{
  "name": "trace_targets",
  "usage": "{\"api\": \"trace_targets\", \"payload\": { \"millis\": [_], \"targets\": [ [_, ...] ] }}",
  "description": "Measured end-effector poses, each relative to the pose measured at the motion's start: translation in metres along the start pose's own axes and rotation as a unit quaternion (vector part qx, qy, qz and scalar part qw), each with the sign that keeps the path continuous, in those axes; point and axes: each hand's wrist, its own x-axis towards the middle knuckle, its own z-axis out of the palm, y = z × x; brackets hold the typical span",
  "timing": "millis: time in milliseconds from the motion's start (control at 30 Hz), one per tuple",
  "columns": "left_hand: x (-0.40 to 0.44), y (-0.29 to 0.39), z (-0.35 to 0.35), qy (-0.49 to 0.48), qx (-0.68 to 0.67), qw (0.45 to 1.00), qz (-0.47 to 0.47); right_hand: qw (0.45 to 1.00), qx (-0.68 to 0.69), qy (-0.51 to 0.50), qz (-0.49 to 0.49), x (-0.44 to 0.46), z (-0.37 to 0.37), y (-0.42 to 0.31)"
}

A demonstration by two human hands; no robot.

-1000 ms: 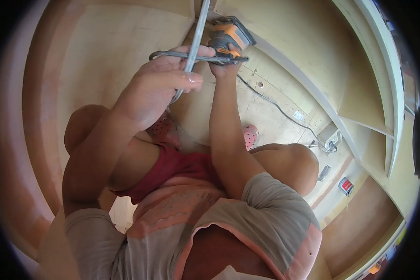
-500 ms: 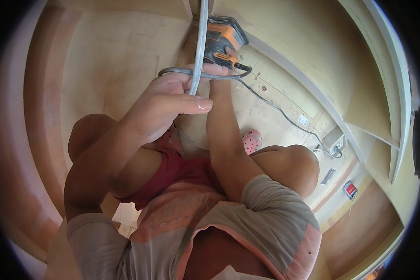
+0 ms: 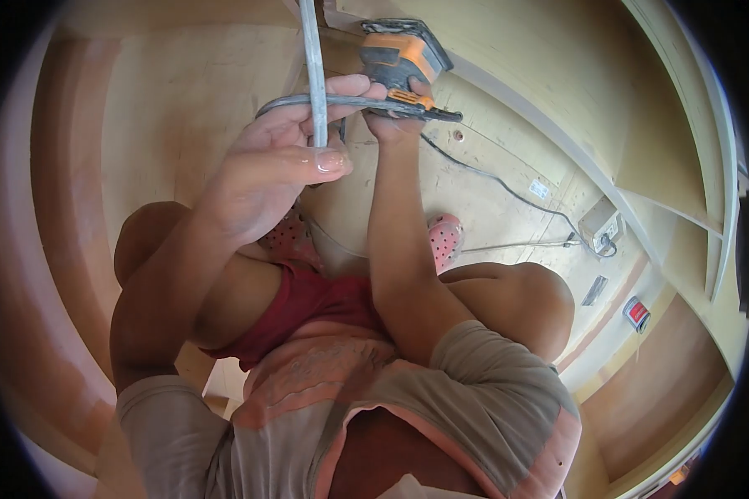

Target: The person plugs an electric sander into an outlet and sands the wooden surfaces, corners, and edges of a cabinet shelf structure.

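Observation:
My right hand point(image 3: 398, 123) is closed around an orange and black electric sander point(image 3: 404, 54), whose flat black pad faces up and away. With thumb and fingers, my left hand point(image 3: 279, 154) grips a pale grey cable point(image 3: 314, 71) that runs up out of view. A dark power cord point(image 3: 354, 101) from the sander crosses the fingers of my left hand. Part of the right hand's grip is hidden behind the sander body.
A thin dark cord point(image 3: 508, 187) runs over the wooden floor to a socket box point(image 3: 601, 226) at the right. A red-labelled can point(image 3: 637, 314) stands near wooden shelf panels point(image 3: 657, 158). My pink clog point(image 3: 445, 239) rests on the floor.
My left hand has shifted left and slightly up with the grey cable. The sander has turned a little, and its cord is drawn straighter. A light cable now shows along the floor.

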Motion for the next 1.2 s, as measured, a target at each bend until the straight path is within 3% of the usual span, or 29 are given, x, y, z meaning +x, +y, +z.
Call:
{"api": "trace_targets", "payload": {
  "millis": [67, 233, 533, 600, 633, 667, 733, 833, 867, 900, 933, 1000, 1133, 1200],
  "targets": [
    [0.002, 0.000, 0.003, -0.013, -0.001, 1.000, -0.003, 0.997, -0.068, 0.004, -0.021, -0.008, 0.001, -0.008],
    [-0.004, -0.001, -0.007, -0.035, -0.026, 0.999, -0.002, 0.999, -0.027, 0.004, 0.026, 0.007, 0.011, 0.006],
    [-0.029, 0.006, -0.025, 0.047, -0.022, 0.997, 0.054, 0.993, -0.089, 0.070, 0.027, 0.038, -0.003, 0.056],
    [-0.039, 0.003, -0.029, 0.041, -0.077, 0.994, 0.069, 0.945, -0.277, 0.173, -0.014, 0.038, -0.016, 0.056],
    [-0.042, 0.003, -0.033, 0.037, -0.133, 0.987, 0.086, 0.920, -0.349, 0.177, -0.014, 0.032, -0.013, 0.057],
    [-0.045, 0.004, -0.037, 0.032, -0.132, 0.987, 0.088, 0.920, -0.349, 0.175, -0.019, 0.028, -0.015, 0.057],
    [-0.052, 0.009, -0.046, 0.158, -0.051, 0.986, -0.024, 0.864, -0.467, 0.115, -0.147, 0.015, -0.023, 0.057],
    [-0.052, 0.005, -0.053, 0.203, -0.075, 0.976, -0.027, 0.841, -0.495, 0.144, -0.166, -0.006, -0.024, 0.050],
    [-0.048, 0.004, -0.053, 0.196, -0.073, 0.977, -0.033, 0.815, -0.534, 0.135, -0.179, -0.011, -0.021, 0.045],
    [-0.045, 0.001, -0.052, 0.194, -0.047, 0.979, -0.046, 0.752, -0.599, 0.164, -0.221, -0.005, -0.043, 0.043],
    [-0.043, -0.001, -0.050, 0.193, -0.021, 0.979, -0.059, 0.750, -0.598, 0.171, -0.226, -0.011, -0.038, 0.041],
    [-0.036, -0.002, -0.042, 0.184, 0.021, 0.980, -0.070, 0.654, -0.687, 0.187, -0.255, -0.014, -0.024, 0.039],
    [-0.027, -0.003, -0.027, 0.207, 0.068, 0.973, -0.079, 0.619, -0.729, 0.194, -0.219, -0.010, -0.014, 0.035],
    [-0.018, -0.010, -0.033, 0.238, 0.107, 0.962, -0.078, 0.550, -0.790, 0.201, -0.181, -0.003, -0.014, 0.038]
  ]
}}
